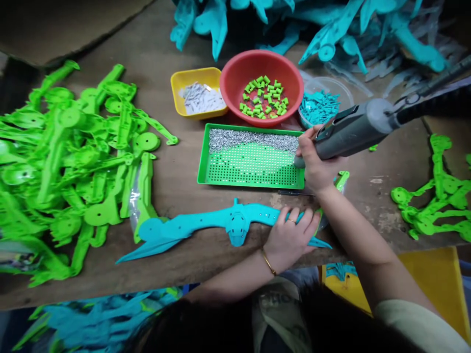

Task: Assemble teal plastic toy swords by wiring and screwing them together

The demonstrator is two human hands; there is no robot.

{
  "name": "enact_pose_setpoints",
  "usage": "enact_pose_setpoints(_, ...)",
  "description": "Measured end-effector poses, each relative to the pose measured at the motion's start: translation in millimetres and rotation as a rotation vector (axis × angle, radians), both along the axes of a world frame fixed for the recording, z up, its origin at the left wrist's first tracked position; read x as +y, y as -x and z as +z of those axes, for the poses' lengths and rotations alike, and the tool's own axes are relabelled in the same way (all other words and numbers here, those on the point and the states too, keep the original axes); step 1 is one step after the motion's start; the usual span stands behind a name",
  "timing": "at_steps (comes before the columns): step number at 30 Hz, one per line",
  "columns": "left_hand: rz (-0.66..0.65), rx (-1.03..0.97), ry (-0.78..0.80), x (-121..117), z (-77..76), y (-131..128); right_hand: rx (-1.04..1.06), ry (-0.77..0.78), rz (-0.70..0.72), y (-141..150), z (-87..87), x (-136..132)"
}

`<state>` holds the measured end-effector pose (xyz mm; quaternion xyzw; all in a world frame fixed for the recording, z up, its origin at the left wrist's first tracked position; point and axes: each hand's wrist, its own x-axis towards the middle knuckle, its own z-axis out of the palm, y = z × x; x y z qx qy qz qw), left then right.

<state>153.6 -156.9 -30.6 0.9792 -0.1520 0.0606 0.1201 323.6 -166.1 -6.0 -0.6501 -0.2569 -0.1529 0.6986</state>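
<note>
A long teal plastic toy part [206, 228] lies across the near edge of the wooden table [184, 54]. My left hand [292, 235] presses flat on its right end, fingers spread, with a ring and a bracelet on. My right hand [317, 157] is wrapped round a grey electric screwdriver [353, 128]. The screwdriver's tip touches the right edge of a green perforated tray [250, 166], which holds several small silver screws along its far side.
A heap of green plastic parts [69, 162] fills the left. A yellow dish [198, 93] of white bits, a red bowl [263, 73] of green pieces and a clear tub [322, 100] of teal bits stand behind the tray. Teal parts [331, 29] pile up at the back, green parts [434, 206] lie right.
</note>
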Motion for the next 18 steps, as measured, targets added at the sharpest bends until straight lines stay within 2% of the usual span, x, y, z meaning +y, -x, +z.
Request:
enact_pose_setpoints(3, -0.001, -0.004, -0.005, 1, 0.2, 0, -0.032, -0.03, 0.037, 1, 2.4, 2)
enact_pose_setpoints(6, 0.006, -0.005, -0.016, 1, 0.7, 1, -0.062, -0.11, 0.079, 4, 17.8, -4)
enact_pose_setpoints(9, 0.014, -0.002, -0.021, 1, 1.3, 1, -0.099, -0.178, 0.044, 2, 41.9, -29)
enact_pose_setpoints(12, 0.015, 0.001, -0.02, 2, 1.4, 1, -0.144, -0.131, -0.114, -10, 55.4, -69)
enact_pose_setpoints(15, 0.021, -0.019, -0.021, 2, 0.0, -1, -0.112, -0.094, -0.313, -26, 49.3, -104)
enact_pose_setpoints(18, 0.021, -0.058, -0.017, 2, -1.9, -2, -0.081, -0.143, -0.392, -36, 35.7, -120)
